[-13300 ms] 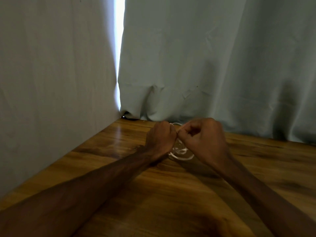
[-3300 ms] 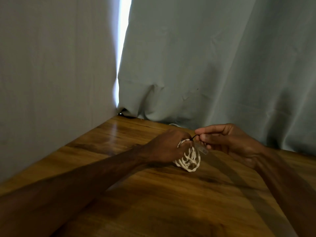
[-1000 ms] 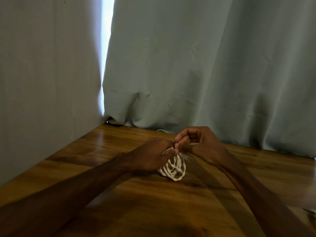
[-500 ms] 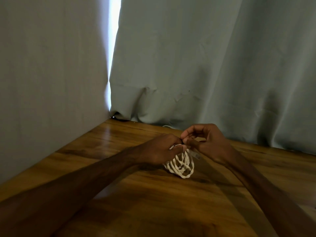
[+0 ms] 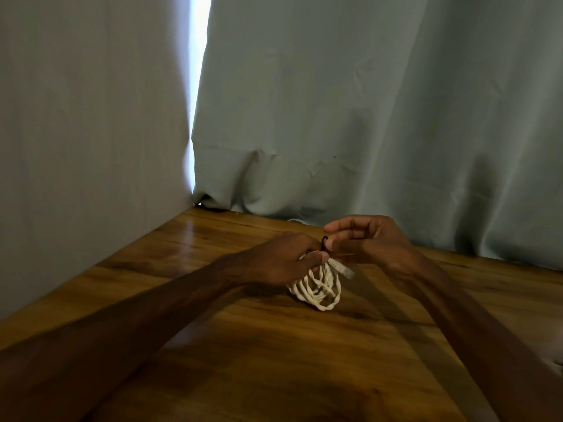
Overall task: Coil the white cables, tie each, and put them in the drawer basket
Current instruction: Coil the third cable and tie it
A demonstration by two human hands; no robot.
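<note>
- Left hand (image 5: 280,264): fingers curled round the top of the white cable coil (image 5: 320,292) and gripping it. The grip matches the frame half a second earlier.
- Coil: stands on edge on the wooden worktop (image 5: 274,360), its lower loops touching the surface and hanging below the left thumb. A pale connector end (image 5: 342,268) sticks out to the right at the top of the bundle.
- Right hand (image 5: 370,239): thumb and fingertips pinch a thin black tie (image 5: 323,240) just above the coil, with the index finger held out over it and the other fingers curled.
- Change from 0.5 s ago: the tie now shows as a small dark loop between the two hands, where it was hidden before. The right hand sits slightly higher.
- Change from 3.3 s ago: the right hand is closer to the left, no longer drawn out to the side.
- Change from 13.3 s ago: the coil is now plainly visible under the hands, where it was mostly covered.
- Surroundings: grey-green curtain (image 5: 365,117) behind, plain wall (image 5: 91,117) on the left. A short white strand (image 5: 295,221) lies at the curtain's foot.
</note>
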